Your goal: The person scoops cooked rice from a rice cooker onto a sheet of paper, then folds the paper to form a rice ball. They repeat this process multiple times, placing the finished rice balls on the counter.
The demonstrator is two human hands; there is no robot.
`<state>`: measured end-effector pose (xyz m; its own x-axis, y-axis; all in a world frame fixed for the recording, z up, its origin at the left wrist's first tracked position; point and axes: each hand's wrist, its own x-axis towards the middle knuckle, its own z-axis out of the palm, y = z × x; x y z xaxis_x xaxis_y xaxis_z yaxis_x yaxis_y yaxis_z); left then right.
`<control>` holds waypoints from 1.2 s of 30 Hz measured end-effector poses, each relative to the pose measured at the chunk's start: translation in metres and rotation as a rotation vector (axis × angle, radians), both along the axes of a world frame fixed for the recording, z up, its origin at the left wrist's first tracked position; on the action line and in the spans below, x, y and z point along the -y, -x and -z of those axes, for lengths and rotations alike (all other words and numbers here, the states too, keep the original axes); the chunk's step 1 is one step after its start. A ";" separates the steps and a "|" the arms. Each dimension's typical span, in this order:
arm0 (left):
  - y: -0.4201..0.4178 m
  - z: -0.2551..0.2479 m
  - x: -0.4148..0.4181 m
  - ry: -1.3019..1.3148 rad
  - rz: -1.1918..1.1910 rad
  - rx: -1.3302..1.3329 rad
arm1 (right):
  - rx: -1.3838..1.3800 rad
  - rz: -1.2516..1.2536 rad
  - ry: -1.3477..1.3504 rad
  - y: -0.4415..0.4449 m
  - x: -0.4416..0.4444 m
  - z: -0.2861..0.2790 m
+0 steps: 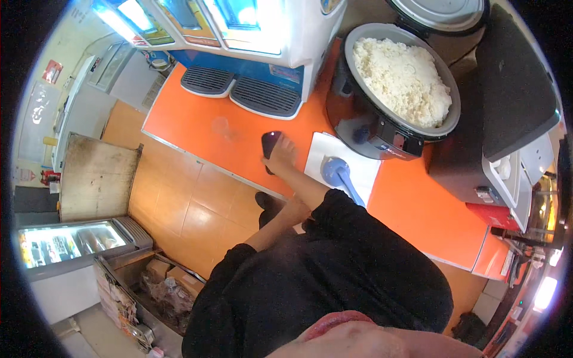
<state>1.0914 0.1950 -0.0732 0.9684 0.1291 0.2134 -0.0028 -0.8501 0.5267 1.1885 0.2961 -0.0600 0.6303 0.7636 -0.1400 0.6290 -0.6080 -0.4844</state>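
My right hand grips a dark smartphone by its side, over the orange countertop. A small bright reflection shows on the phone. My left forearm crosses in front of my body towards my right elbow; the left hand is mostly hidden by the right arm and sleeve. Just right of my right hand, a blue rice paddle lies on a white sheet. Beyond it stands a large black rice cooker without its lid, heaped with cooked white rice.
A drink dispenser with dark drip trays stands at the back. To the right are another lidded cooker and a black box with a raised lid. A lit display fridge and a wooden crate stand left.
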 end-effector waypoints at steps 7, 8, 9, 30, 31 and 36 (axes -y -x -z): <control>0.000 0.035 -0.011 0.338 0.025 -0.029 | 0.034 -0.174 -0.046 -0.055 0.134 -0.101; 0.000 0.032 -0.020 0.253 0.127 0.021 | 0.144 -0.082 -0.047 -0.062 0.166 -0.096; -0.001 0.030 -0.027 0.165 0.225 0.072 | 0.244 0.014 -0.047 -0.068 0.197 -0.091; -0.015 0.016 -0.026 0.057 0.073 0.055 | 0.471 0.472 -0.110 -0.142 0.370 -0.018; -0.018 0.008 -0.024 0.097 0.044 0.019 | 0.691 0.432 -0.161 -0.136 0.358 -0.033; -0.035 -0.039 -0.029 0.015 0.088 -0.314 | 0.091 -0.288 -0.297 -0.128 0.316 -0.054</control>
<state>1.1264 0.2236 -0.0346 0.9942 0.0423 -0.0988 0.0883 -0.8458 0.5261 1.3164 -0.0203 -0.0055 0.3854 0.9090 0.1586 0.8009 -0.2441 -0.5468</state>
